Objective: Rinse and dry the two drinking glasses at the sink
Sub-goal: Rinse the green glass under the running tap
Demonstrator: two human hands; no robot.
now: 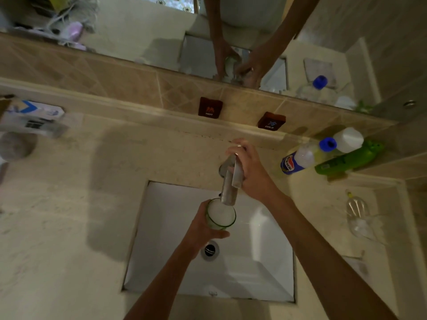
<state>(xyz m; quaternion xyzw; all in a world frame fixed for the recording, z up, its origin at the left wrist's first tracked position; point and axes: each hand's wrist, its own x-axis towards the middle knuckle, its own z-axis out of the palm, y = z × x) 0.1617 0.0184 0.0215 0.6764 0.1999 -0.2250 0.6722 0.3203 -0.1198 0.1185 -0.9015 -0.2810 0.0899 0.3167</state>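
Beige stone counter with an inset white rectangular sink; the round metal drain lies near the basin's centre. A mirror runs along the back wall above a tiled ledge bearing two small dark labels marked HOT and COLD. The right hand reaches over the basin's rear edge, its fingers curled round the chrome faucet lever, gripping it from above. The left hand is held over the basin, above the drain, its fingers and thumb wrapped closely round a green-rimmed drinking glass. The glass stands upright with its mouth directly beneath the faucet spout and appears white and foamy inside. At the counter's right rear corner stand a green bottle, a blue-capped Pepsi bottle and a white-capped container, close together. Farther forward on the right, a clear plastic bottle lies on its side. A second drinking glass cannot be made out with certainty.
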